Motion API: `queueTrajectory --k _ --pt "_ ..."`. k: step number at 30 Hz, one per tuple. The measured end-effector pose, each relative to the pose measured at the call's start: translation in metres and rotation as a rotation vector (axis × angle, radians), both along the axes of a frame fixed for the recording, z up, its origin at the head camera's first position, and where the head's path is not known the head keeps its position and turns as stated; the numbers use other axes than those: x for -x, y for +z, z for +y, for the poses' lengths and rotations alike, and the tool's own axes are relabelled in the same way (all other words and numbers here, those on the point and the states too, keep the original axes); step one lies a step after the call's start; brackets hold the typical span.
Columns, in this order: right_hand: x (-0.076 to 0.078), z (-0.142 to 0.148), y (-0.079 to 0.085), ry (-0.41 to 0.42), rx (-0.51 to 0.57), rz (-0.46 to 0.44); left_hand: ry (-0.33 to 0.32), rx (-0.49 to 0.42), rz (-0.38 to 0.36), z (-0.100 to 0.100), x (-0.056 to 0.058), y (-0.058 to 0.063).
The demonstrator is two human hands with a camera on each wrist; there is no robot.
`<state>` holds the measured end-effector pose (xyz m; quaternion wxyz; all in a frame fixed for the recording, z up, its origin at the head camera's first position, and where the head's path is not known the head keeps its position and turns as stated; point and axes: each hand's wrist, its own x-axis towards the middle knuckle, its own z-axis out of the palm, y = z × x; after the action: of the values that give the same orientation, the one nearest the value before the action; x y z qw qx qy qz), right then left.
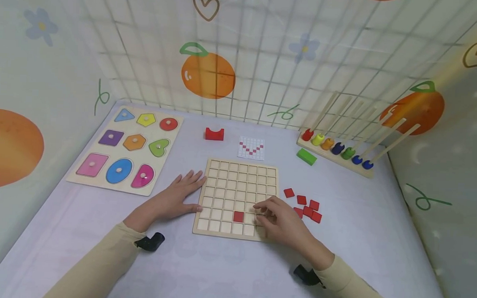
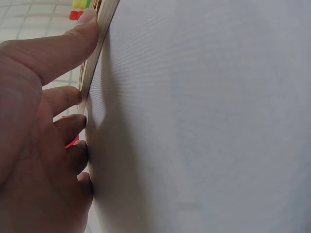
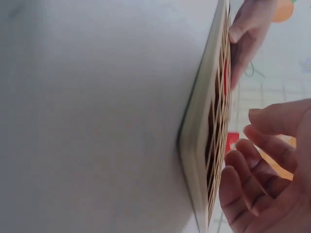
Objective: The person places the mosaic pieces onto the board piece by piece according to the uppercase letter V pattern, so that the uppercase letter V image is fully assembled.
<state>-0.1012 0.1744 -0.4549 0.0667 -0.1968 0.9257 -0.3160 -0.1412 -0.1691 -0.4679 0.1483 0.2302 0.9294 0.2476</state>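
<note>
A square wooden grid board (image 1: 221, 190) lies on the table, with one red square tile (image 1: 238, 217) in a cell of a lower row. My left hand (image 1: 175, 201) is spread at the board's left side, its thumb and fingertips at the edge. In the left wrist view the thumb (image 2: 73, 48) reaches over the board's rim. Above the lower right part of the board, my right hand (image 1: 285, 223) has loosely bent fingers; no tile shows between thumb and fingertips in the right wrist view. Several loose red tiles (image 1: 308, 211) lie right of the board.
Behind the board lies a pattern card (image 1: 251, 148) with a red V of squares. A red arch block (image 1: 214, 134) and a green block (image 1: 306, 156) flank it. At left is a shape puzzle board (image 1: 133, 156); a peg stand (image 1: 337, 154) with coloured beads stands back right.
</note>
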Motion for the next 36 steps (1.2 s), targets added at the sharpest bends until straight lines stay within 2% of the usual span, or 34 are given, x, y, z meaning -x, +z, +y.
queueTrajectory --k 12,19,27,36 --pt "0.007 0.047 -0.001 -0.089 -0.055 0.026 -0.002 0.003 -0.006 0.000 0.001 -0.001" --pt "0.011 0.072 -0.003 -0.118 -0.146 0.020 -0.004 -0.008 -0.006 -0.001 0.000 -0.002" --pt "0.011 0.084 -0.005 -0.155 -0.191 -0.014 -0.005 0.006 -0.001 -0.001 0.000 -0.001" --pt "0.012 0.083 -0.008 -0.149 -0.195 0.013 -0.005 0.013 0.007 -0.001 0.000 -0.003"
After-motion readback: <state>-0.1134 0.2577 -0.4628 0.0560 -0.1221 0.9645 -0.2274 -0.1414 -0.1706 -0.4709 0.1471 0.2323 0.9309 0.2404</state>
